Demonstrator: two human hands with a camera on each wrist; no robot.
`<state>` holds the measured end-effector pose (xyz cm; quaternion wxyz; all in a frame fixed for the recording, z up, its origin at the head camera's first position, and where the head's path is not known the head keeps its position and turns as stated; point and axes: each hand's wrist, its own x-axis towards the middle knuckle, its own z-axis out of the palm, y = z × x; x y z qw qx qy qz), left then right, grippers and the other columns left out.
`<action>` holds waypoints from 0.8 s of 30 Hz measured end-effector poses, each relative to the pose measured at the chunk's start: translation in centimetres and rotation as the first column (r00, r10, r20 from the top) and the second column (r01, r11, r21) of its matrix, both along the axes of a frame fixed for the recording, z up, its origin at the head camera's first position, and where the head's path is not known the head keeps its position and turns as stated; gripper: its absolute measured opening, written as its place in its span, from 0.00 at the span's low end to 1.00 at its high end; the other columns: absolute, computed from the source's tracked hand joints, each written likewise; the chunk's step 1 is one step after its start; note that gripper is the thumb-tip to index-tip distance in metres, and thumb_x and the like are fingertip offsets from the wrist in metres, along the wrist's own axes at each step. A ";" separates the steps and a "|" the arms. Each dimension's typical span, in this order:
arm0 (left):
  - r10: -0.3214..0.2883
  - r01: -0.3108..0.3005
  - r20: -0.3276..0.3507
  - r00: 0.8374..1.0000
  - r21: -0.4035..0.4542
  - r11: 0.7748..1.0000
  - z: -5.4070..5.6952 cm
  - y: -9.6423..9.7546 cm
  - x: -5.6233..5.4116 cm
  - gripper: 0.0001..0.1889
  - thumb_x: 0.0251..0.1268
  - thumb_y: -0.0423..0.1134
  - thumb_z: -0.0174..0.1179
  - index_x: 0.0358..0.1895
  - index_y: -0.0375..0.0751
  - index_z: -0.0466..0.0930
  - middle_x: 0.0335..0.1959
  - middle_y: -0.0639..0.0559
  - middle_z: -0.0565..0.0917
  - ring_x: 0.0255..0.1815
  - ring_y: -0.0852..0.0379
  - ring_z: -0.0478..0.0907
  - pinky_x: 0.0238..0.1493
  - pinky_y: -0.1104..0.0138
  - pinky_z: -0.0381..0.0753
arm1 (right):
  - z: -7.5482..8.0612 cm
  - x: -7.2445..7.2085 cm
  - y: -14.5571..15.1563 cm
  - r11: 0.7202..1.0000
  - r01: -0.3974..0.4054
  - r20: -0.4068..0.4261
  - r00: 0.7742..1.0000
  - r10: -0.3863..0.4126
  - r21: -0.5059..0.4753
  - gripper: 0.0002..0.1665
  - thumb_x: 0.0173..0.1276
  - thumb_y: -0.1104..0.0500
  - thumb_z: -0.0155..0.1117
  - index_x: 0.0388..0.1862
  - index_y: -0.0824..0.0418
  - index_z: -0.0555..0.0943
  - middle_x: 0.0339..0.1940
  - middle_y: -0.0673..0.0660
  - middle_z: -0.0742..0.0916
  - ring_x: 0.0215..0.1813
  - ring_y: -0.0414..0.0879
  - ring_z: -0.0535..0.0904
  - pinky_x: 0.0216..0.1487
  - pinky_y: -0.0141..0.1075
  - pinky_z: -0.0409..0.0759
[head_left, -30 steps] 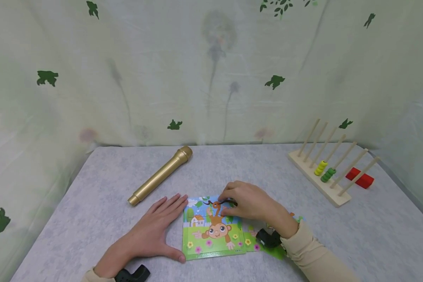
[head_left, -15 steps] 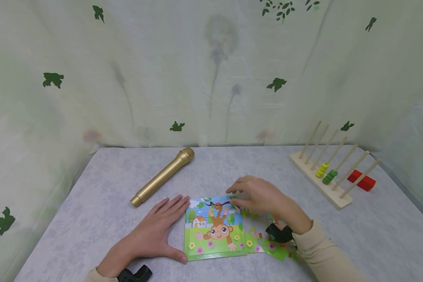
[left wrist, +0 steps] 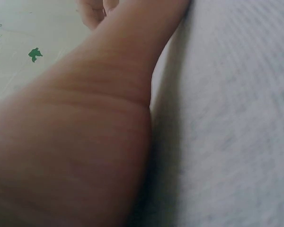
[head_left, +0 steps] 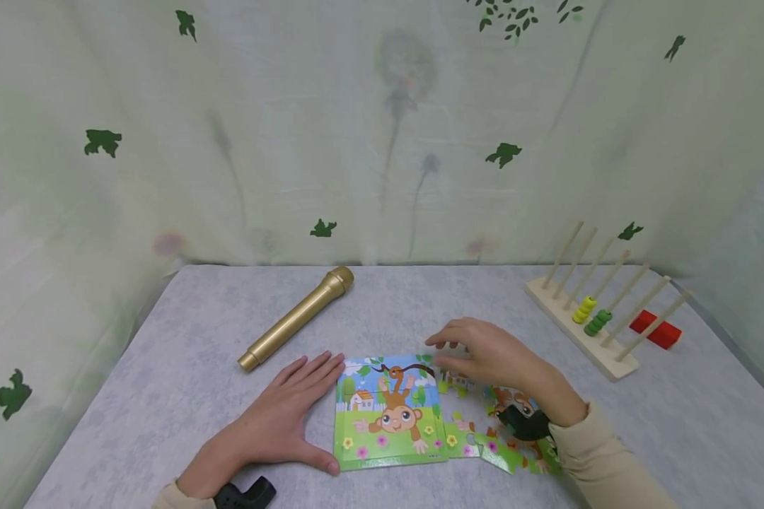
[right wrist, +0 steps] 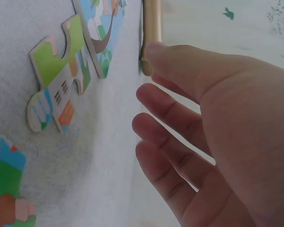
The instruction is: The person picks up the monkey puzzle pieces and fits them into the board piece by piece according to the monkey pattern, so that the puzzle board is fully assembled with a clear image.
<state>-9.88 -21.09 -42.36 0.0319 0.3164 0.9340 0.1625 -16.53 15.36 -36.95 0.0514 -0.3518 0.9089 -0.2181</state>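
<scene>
A square picture puzzle of a monkey point(head_left: 388, 442) lies on the table in the head view, its picture filled in. My left hand point(head_left: 274, 428) rests flat with straight, spread fingers, fingertips and thumb right at the puzzle's left edge. Off its upper right corner my right hand point(head_left: 493, 359) hovers with relaxed, parted fingers and nothing between them. Below that hand lie several loose puzzle pieces point(head_left: 461, 445), partly hidden by the wrist. In the right wrist view, a loose piece with a house point(right wrist: 64, 97) lies near the board's corner. The left wrist view shows mostly forearm and hand.
A gold microphone point(head_left: 296, 319) lies behind the left hand. At the back right stands a wooden peg rack point(head_left: 554, 305) with yellow beads point(head_left: 583, 309) and green beads point(head_left: 598, 323). A red block point(head_left: 656, 330) sits behind it. A printed curtain hangs beyond the table.
My right hand has let go at the puzzle's upper right corner, lifted and drawn back to the right, showing more loose pieces. The left hand holds its place; the view shifts slightly.
</scene>
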 end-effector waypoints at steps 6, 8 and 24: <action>-0.005 0.005 -0.006 1.000 -0.003 1.000 -0.1 0.0 -0.1 0.73 0.36 0.89 0.59 0.84 0.44 0.52 0.85 0.54 0.53 0.86 0.50 0.47 0.82 0.53 0.41 | -0.4 0.2 0.8 1.000 -0.005 0.015 1.000 0.005 0.010 0.19 0.74 0.52 0.69 0.61 0.52 0.86 0.51 0.47 0.88 0.49 0.42 0.83 0.47 0.37 0.84; -0.004 0.004 -0.011 1.000 -0.004 1.000 0.0 0.0 -0.1 0.73 0.36 0.89 0.59 0.84 0.44 0.53 0.85 0.54 0.53 0.86 0.50 0.48 0.82 0.53 0.41 | -0.6 0.2 1.0 1.000 -0.014 0.028 0.999 0.014 0.005 0.19 0.73 0.53 0.69 0.61 0.53 0.85 0.51 0.47 0.88 0.49 0.43 0.83 0.47 0.37 0.84; 0.004 -0.004 0.016 1.000 0.002 1.000 0.0 0.0 -0.1 0.73 0.36 0.89 0.60 0.84 0.44 0.52 0.86 0.54 0.52 0.86 0.51 0.47 0.82 0.54 0.40 | -1.4 0.3 2.6 0.998 -0.062 0.271 0.961 0.058 0.008 0.29 0.64 0.48 0.78 0.63 0.48 0.83 0.51 0.42 0.83 0.48 0.38 0.78 0.46 0.34 0.81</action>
